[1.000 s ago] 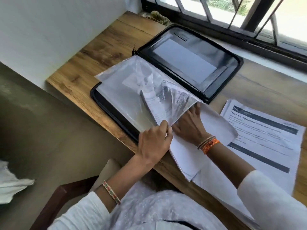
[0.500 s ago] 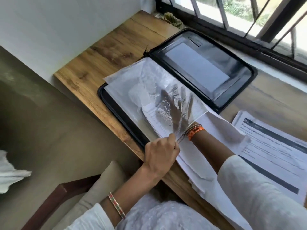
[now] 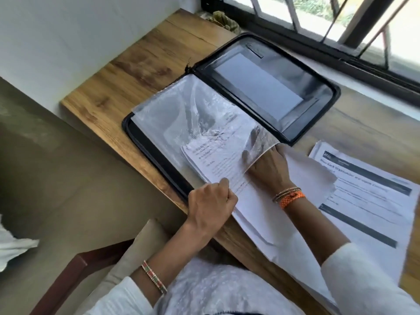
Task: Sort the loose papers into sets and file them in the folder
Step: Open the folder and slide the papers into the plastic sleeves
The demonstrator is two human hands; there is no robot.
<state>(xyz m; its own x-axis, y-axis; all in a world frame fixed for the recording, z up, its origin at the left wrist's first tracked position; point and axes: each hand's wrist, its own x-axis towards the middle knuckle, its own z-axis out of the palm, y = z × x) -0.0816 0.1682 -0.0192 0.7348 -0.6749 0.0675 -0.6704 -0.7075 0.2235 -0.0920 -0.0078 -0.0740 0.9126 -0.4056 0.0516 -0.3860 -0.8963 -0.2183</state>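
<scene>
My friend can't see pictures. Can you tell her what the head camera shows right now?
A person slides a set of papers into a clear plastic sleeve of an open black folder on a wooden desk. The left hand pinches the sleeve's edge; the right hand reaches under it. More printed pages lie to the right.

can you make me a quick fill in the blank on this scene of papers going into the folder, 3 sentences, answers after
1. The open folder lies on a ____ desk.
2. The right hand has its fingers slid under a clear ____ sleeve holding a set of papers.
3. The left hand pinches the sleeve's near edge, and the right wrist wears an ____ band.

Missing words: wooden; plastic; orange
</scene>
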